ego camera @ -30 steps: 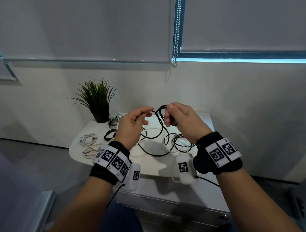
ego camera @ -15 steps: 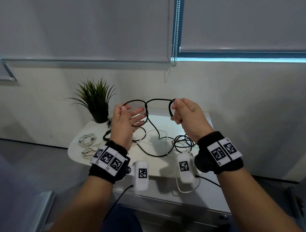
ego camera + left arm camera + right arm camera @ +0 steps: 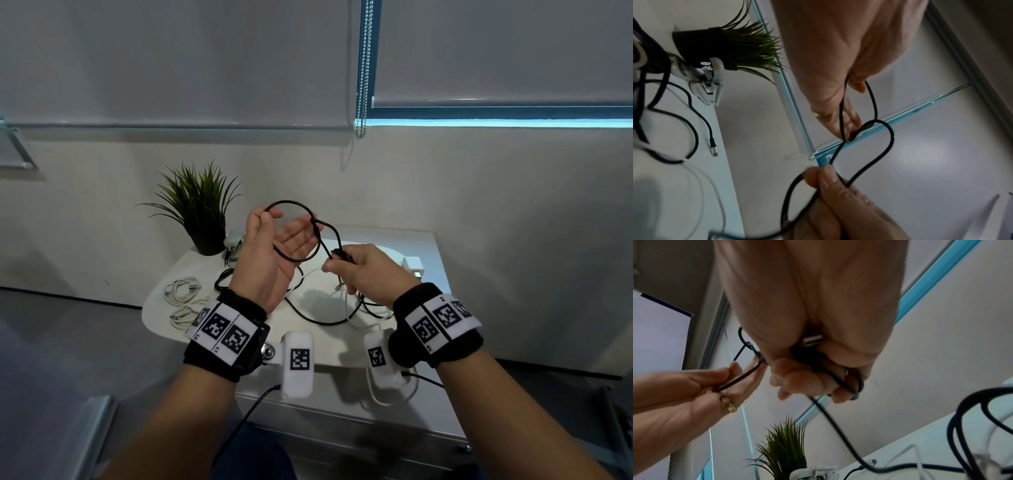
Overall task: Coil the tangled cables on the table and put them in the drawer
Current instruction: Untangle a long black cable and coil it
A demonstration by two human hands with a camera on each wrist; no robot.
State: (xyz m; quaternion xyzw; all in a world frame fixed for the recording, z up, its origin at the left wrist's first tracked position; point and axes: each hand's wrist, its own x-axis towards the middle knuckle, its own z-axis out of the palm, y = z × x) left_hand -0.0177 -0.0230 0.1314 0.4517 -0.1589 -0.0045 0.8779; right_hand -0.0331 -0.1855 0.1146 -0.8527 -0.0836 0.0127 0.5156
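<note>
A black cable (image 3: 291, 202) forms a loop around my raised left hand (image 3: 274, 253), above the white table (image 3: 202, 270). That hand's fingers are stretched out and its thumb pinches the loop (image 3: 875, 104) against them. My right hand (image 3: 370, 274), lower and to the right, is fisted round the same cable. In the right wrist view the cable's silver plug (image 3: 812, 339) sticks out inside that fist. The cable's free length drops to a tangle of black cables (image 3: 318, 320) and a thin white one on the table. The cabinet front (image 3: 359, 425) below looks shut.
Two coiled white cables (image 3: 181, 287) lie at the table's left edge. A potted plant (image 3: 202, 205) and a small pale device (image 3: 234, 240) stand at the back left. A white charger (image 3: 412, 265) sits at the back right, near the wall.
My left hand has turned palm-up and taken the loop round its fingers. My right hand has dropped and come in toward the left, still gripping the cable.
</note>
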